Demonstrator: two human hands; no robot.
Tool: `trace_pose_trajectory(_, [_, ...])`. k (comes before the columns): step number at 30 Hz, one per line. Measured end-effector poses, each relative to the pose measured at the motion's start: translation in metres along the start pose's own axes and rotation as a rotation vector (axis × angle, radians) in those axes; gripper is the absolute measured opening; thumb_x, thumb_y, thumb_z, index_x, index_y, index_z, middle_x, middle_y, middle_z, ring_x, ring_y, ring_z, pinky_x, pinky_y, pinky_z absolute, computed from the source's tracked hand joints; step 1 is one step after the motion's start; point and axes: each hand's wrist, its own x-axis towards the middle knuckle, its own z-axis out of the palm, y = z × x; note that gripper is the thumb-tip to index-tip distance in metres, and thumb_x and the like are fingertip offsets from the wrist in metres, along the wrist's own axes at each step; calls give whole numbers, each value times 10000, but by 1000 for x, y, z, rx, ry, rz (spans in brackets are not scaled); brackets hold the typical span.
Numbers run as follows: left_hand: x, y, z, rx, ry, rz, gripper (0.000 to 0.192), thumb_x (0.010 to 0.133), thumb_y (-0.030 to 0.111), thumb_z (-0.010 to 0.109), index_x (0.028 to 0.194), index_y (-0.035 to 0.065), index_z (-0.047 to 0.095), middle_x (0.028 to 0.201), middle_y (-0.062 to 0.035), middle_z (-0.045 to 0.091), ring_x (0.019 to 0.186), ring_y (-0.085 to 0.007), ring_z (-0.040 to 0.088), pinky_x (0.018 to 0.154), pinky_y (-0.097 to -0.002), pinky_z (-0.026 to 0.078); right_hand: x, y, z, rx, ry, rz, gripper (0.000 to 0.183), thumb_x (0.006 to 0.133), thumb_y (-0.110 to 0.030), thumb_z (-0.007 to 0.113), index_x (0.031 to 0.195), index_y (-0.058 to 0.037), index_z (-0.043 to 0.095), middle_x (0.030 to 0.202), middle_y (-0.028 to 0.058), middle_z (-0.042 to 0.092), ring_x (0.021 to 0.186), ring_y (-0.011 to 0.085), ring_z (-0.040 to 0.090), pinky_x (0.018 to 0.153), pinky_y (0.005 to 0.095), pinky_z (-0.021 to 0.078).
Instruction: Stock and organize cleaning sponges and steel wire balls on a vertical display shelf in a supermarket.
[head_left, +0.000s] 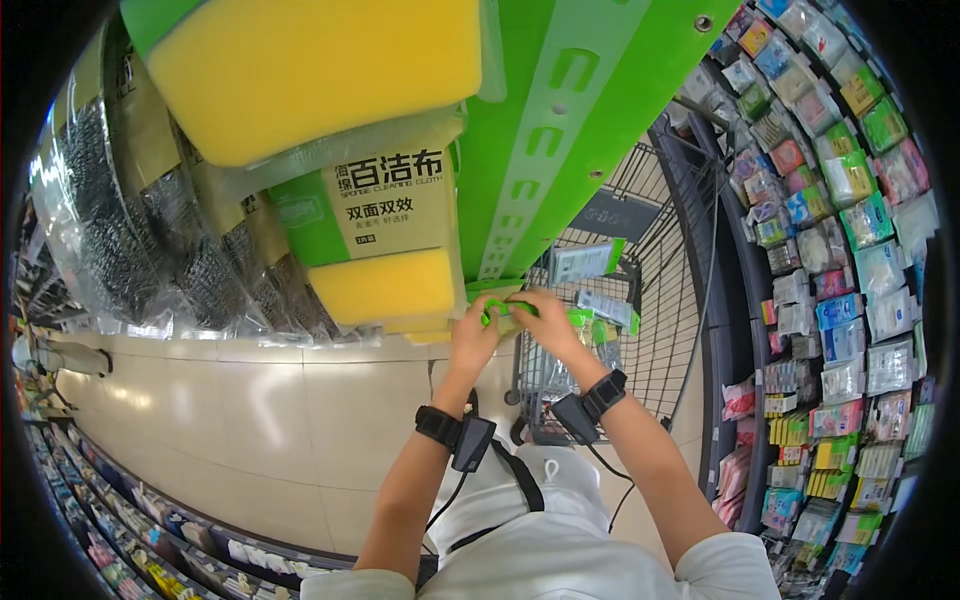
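My left hand (474, 336) and my right hand (546, 321) meet low in front of the green display panel (600, 105). Between the fingertips of both is a small bright green piece (510, 306), perhaps a plastic clip or the top of a package; its exact kind is hard to tell. Left of the hands hang packs of yellow sponges (382, 285) in clear wrapping with a printed green and tan card. A larger yellow sponge pack (322, 75) is close to the camera. Each of my wrists wears a black strap with a small cabled box.
Below and right of the panel stands a wire shopping cart (667, 322) holding several packages (581, 262). Dark packaged scrubbers (112, 217) hang at the left. Full shelves (847, 315) line the right, and more shelves (187, 536) run along the lower left. The floor is tiled (255, 420).
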Motion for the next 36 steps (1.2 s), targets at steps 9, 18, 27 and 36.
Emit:
trace_pose_trajectory(9, [30, -36, 26, 3, 187, 232, 153, 768, 79, 501, 914, 36, 516, 1073, -118, 519, 983, -299, 472, 874, -358, 336, 26, 15, 7, -152, 73, -16, 151, 700, -85, 574, 833, -20, 603, 807, 162, 536, 806, 329, 468, 733, 380, 377])
trace_pose_trajectory(18, [40, -48, 21, -3, 88, 234, 181, 788, 97, 486, 959, 41, 493, 1042, -112, 524, 994, -286, 451, 885, -359, 313, 37, 28, 13, -122, 48, 69, 169, 696, -112, 580, 829, -9, 601, 818, 182, 544, 813, 341, 487, 731, 384, 390])
trace_pose_trajectory(27, [53, -64, 22, 199, 93, 129, 226, 814, 189, 478, 978, 36, 498, 915, -155, 553, 864, -303, 515, 776, -351, 386, 49, 19, 24, -99, 167, 133, 180, 690, -131, 600, 794, 16, 603, 814, 203, 568, 789, 342, 522, 713, 366, 416])
trace_pose_trajectory(36, [54, -52, 26, 29, 240, 73, 244, 718, 93, 604, 928, 19, 503, 803, -131, 559, 768, -217, 533, 701, -319, 411, 52, 24, 32, -147, 254, 183, 222, 665, -159, 626, 792, 23, 612, 710, 191, 582, 639, 292, 565, 593, 330, 439])
